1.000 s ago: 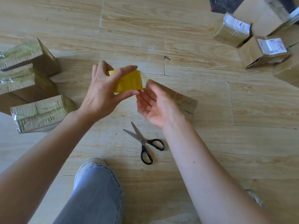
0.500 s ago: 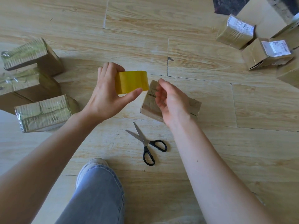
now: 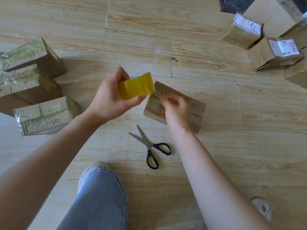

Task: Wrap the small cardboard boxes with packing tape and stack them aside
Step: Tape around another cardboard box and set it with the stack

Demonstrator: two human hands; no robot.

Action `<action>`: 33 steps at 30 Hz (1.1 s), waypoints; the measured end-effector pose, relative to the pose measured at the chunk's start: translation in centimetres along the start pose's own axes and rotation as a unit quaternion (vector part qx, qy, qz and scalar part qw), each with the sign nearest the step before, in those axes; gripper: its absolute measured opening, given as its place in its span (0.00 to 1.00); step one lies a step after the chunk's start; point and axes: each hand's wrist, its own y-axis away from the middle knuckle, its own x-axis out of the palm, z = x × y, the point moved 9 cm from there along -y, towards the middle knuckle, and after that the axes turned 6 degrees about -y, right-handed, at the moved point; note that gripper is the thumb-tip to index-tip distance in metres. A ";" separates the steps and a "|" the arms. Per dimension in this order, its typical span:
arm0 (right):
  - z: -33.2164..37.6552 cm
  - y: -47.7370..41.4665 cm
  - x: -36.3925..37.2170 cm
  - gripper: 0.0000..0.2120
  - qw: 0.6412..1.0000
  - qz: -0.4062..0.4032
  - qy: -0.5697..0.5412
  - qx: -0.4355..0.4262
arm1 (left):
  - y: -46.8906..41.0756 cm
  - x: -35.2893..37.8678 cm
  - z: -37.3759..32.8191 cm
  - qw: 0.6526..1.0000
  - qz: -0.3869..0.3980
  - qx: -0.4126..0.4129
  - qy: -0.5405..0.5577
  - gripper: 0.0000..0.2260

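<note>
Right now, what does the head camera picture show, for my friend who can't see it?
A person's left hand grips a yellow tape roll beside a small cardboard box on the floor, with the right hand, blurred, over it. Scissors lie open nearer the person; three tape-wrapped boxes sit at left, labelled boxes at right.

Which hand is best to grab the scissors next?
Right, probably. The left hand grips the tape roll, so it is busy. The right hand is over the box, nearer the scissors; whether its blurred fingers hold anything is unclear.
</note>
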 end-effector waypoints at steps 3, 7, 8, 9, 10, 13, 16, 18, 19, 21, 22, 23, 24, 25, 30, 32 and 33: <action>0.9 1.2 -2.1 0.06 0.980 -0.050 0.110 -0.160 | 0.7 1.8 3.6 0.995 0.022 -0.049 -0.079 0.22; 1.0 3.9 -3.1 0.15 0.871 -0.116 0.326 -0.349 | 1.6 4.9 7.0 0.980 0.069 -0.076 -0.168 0.24; 0.6 4.0 -3.0 0.18 0.848 -0.116 0.365 -0.368 | 1.6 5.6 7.4 0.979 0.077 -0.071 -0.176 0.24; 0.0 3.8 -2.8 0.21 0.833 -0.105 0.399 -0.369 | 1.6 6.4 7.6 0.977 0.085 -0.066 -0.182 0.24; -0.7 3.5 -2.7 0.24 0.826 -0.090 0.428 -0.356 | 1.5 7.1 7.7 0.976 0.092 -0.061 -0.188 0.24; -2.5 2.4 -2.6 0.29 0.819 -0.062 0.476 -0.315 | 1.4 8.9 7.9 0.970 0.116 -0.050 -0.207 0.22; -2.9 2.0 -2.5 0.27 0.813 -0.046 0.482 -0.323 | 1.3 10.2 8.2 0.960 0.142 -0.037 -0.238 0.18; -3.0 2.0 -2.3 0.26 0.809 -0.031 0.487 -0.327 | 1.5 10.5 8.5 0.961 0.159 -0.051 -0.221 0.15; -2.9 2.0 -2.3 0.26 0.814 -0.032 0.477 -0.330 | 1.7 10.6 8.5 0.962 0.166 -0.061 -0.206 0.12; -2.1 2.0 -3.1 0.27 0.840 -0.067 0.428 -0.326 | 2.0 10.6 7.9 0.970 0.159 -0.052 -0.175 0.12; -1.7 1.8 -3.9 0.29 0.858 -0.097 0.397 -0.312 | 2.0 10.2 7.2 0.980 0.132 -0.040 -0.145 0.16; -1.5 1.4 -4.7 0.31 0.877 -0.122 0.364 -0.288 | 1.8 9.5 6.4 0.990 0.092 -0.045 -0.098 0.19; -1.5 0.9 -5.4 0.34 0.898 -0.137 0.329 -0.257 | 1.4 8.9 5.9 0.995 0.055 -0.072 -0.037 0.19; -1.6 0.4 -5.8 0.37 0.914 -0.146 0.302 -0.230 | 1.1 9.0 5.7 0.992 0.042 -0.112 0.026 0.19; -1.1 -1.1 -6.8 0.43 0.932 -0.174 0.259 -0.183 | -0.5 12.8 3.3 0.953 0.099 -0.198 0.207 0.22; -1.4 -1.7 -7.6 0.42 0.948 -0.167 0.216 -0.165 | -0.6 13.3 3.2 0.955 0.095 -0.198 0.199 0.21; -1.6 -2.0 -8.1 0.40 0.955 -0.167 0.193 -0.153 | -0.7 13.4 3.3 0.957 0.089 -0.196 0.191 0.20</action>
